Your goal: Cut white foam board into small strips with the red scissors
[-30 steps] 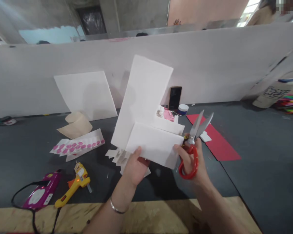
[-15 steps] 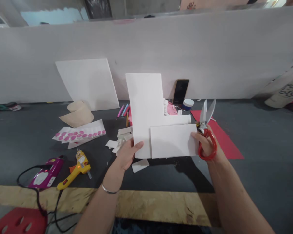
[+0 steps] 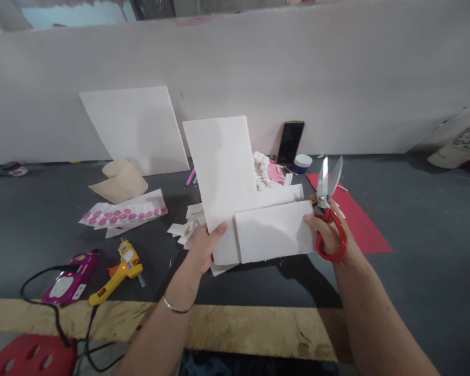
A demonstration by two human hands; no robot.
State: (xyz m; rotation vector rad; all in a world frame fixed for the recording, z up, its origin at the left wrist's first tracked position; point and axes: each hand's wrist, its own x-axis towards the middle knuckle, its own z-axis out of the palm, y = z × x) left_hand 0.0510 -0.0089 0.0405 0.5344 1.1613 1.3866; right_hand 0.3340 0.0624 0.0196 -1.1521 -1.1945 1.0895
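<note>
My left hand (image 3: 206,245) grips the lower left edge of a white L-shaped foam board (image 3: 223,162), thumb on its face. A smaller white rectangular board (image 3: 276,232) lies over the lower arm of the L. My right hand (image 3: 329,232) pinches the right end of this rectangle with thumb in front. Hooked in that same hand are red-handled scissors (image 3: 333,235), blades apart and pointing up. Both boards are held tilted above the dark table (image 3: 423,292).
A yellow glue gun (image 3: 119,274) and a purple box with a cord (image 3: 72,277) lie at left. Paper scraps (image 3: 186,230), red paper (image 3: 360,224), a small jar (image 3: 302,163) and a leaning phone (image 3: 291,142) are around the boards. A white sheet (image 3: 137,130) leans on the wall.
The L-shaped board and the rectangle have shifted slightly left and tipped, their left side lower. More of the white ruffled thing behind shows. Both hands keep their hold; the view has moved slightly.
</note>
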